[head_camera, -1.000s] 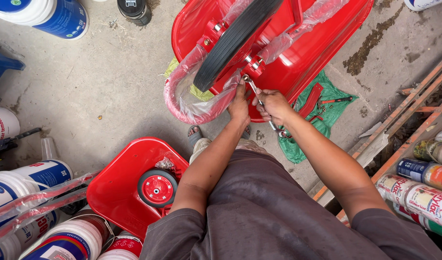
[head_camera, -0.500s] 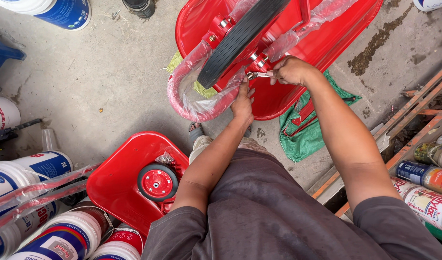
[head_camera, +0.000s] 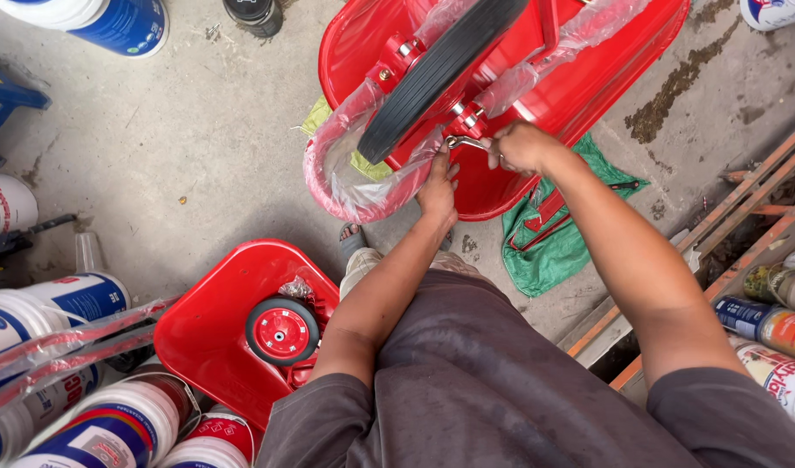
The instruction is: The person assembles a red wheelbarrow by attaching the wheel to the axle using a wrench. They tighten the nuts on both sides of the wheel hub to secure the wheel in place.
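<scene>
Wrench [head_camera: 463,141], small and silver, sits at the axle bracket of the upturned red wheelbarrow [head_camera: 536,95] at far centre; long axis runs roughly left-right, jaw end pointing left into the bracket beside the black wheel [head_camera: 436,74], handle end going right into your fist. Your right hand [head_camera: 520,147] is clenched around the wrench handle. Your left hand [head_camera: 438,186] has fingers pressed up against the red frame just below the bracket, touching it; whether it grips a nut you cannot tell. Wheel's long line tilts from near-left up to far-right. Clear plastic wrap [head_camera: 354,173] covers the curved red handle tube left of your left hand. Green bag [head_camera: 558,234] lies on the concrete floor [head_camera: 181,165] under your right forearm. Second red wheelbarrow tray [head_camera: 215,321] with a small red-hubbed wheel [head_camera: 281,331] sits near left. Paint buckets [head_camera: 77,299] stand at far left, near you. Versus half a second ago: right hand nudged slightly left toward the bracket, wrench now flatter; left hand unchanged.
</scene>
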